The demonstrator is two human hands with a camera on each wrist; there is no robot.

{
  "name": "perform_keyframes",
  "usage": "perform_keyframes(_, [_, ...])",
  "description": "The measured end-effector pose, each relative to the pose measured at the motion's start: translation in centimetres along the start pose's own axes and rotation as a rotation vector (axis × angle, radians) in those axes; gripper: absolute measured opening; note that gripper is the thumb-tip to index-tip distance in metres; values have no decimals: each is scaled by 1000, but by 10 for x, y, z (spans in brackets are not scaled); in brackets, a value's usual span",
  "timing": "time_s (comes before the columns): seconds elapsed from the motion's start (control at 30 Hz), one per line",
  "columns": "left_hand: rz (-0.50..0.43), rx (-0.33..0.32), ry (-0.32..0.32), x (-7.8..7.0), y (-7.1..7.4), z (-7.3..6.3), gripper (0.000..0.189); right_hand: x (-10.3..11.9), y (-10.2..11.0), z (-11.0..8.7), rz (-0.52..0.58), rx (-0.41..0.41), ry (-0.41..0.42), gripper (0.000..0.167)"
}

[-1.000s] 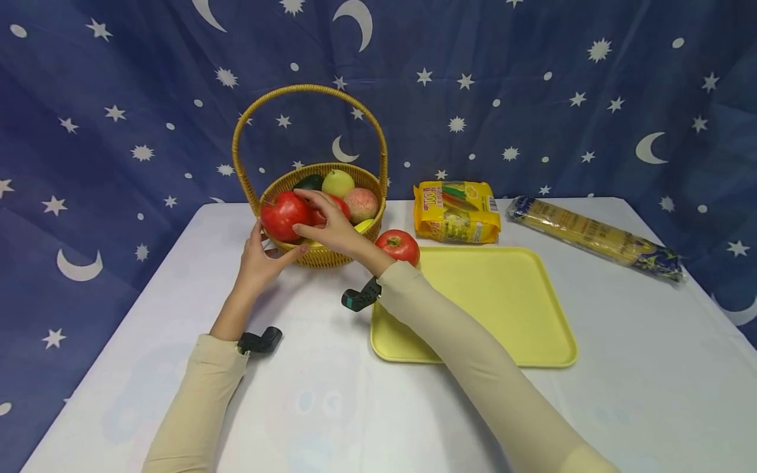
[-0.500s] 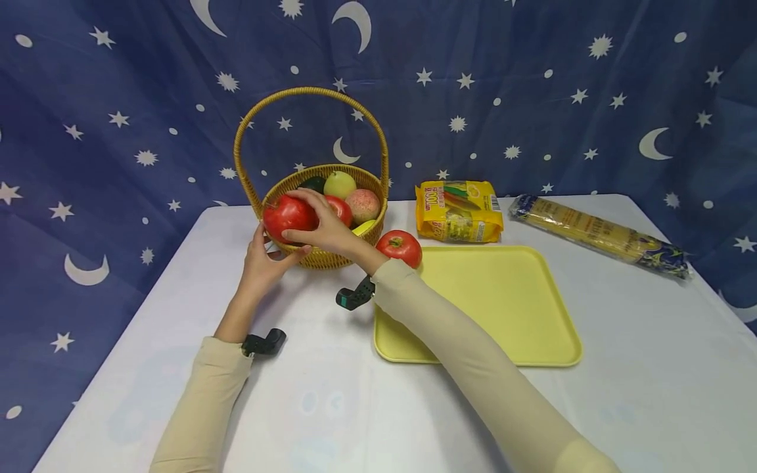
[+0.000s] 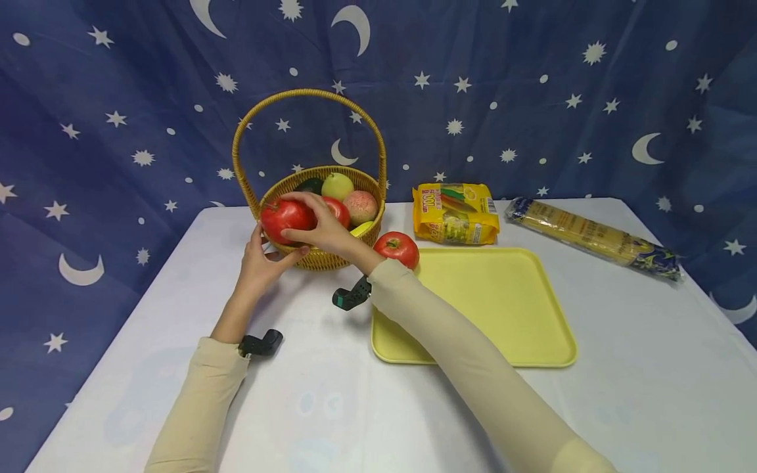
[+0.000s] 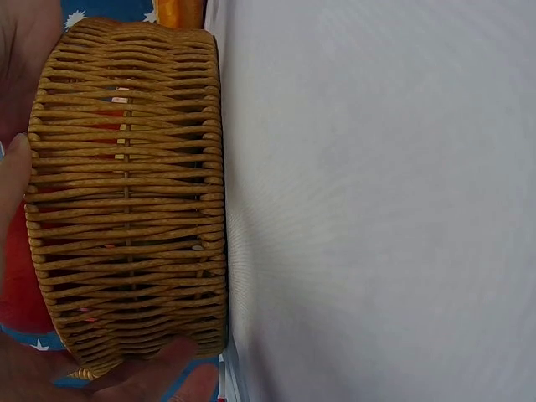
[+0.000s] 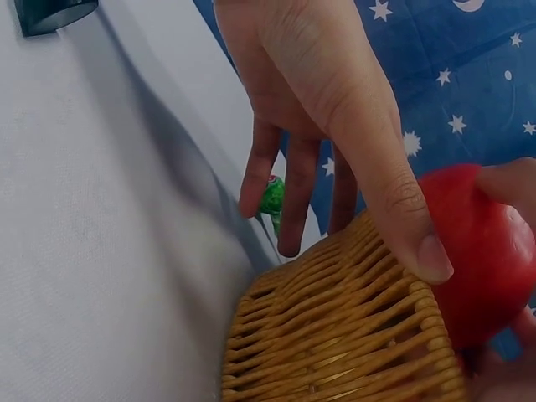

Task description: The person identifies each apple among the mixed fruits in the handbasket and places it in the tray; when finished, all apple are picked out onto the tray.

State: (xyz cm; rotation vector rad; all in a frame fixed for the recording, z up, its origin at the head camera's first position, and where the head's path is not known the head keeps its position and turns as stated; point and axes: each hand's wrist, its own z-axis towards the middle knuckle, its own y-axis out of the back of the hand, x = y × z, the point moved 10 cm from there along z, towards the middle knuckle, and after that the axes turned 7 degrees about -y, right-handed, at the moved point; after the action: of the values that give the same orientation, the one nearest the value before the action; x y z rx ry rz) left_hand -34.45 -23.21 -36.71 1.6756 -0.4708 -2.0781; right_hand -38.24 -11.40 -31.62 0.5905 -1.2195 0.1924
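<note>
A large red apple (image 3: 282, 222) sits at the left front rim of the wicker basket (image 3: 322, 261). My right hand (image 3: 328, 226) grips it from above, its thumb on the near side. In the right wrist view that apple (image 5: 481, 251) bulges past the woven rim. My left hand (image 3: 263, 266) holds the basket's left side. Its thumb lies on the rim and its fingers reach along the outer wall, as the right wrist view shows. Behind the apple, the basket holds another red fruit (image 3: 337, 210), a pear (image 3: 338, 188), a peach (image 3: 360, 207) and a yellow fruit (image 3: 362, 228).
A red fruit (image 3: 397, 249) lies at the back left corner of a yellow tray (image 3: 485, 309). Behind the tray stands a yellow food packet (image 3: 455, 213). To its right lies a long pack of noodles (image 3: 594, 238). The basket's tall handle (image 3: 307, 93) arches overhead.
My right hand has shifted slightly left over the apple, its thumb further across the front, uncovering more of the red fruit behind. My left hand stays at the basket.
</note>
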Motion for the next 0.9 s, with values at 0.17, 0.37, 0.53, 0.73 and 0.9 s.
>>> perform_keyframes(0.17, [-8, -3, -13, 0, 1, 0, 102, 0, 3, 0, 101, -37, 21, 57])
perform_keyframes(0.37, [-9, -10, -26, -1, 3, -1, 101, -2, 4, 0, 97, -43, 19, 62])
perform_keyframes(0.53, [-16, -1, -17, -2, 2, -2, 103, -3, 8, -4, 53, -44, 12, 61])
perform_keyframes(0.73, [-3, -1, 10, 0, 1, -2, 105, -2, 9, -6, 87, -25, 47, 61])
perform_keyframes(0.9, [25, -1, 13, 0, 2, -2, 103, -3, 9, -9, 96, -21, 40, 63])
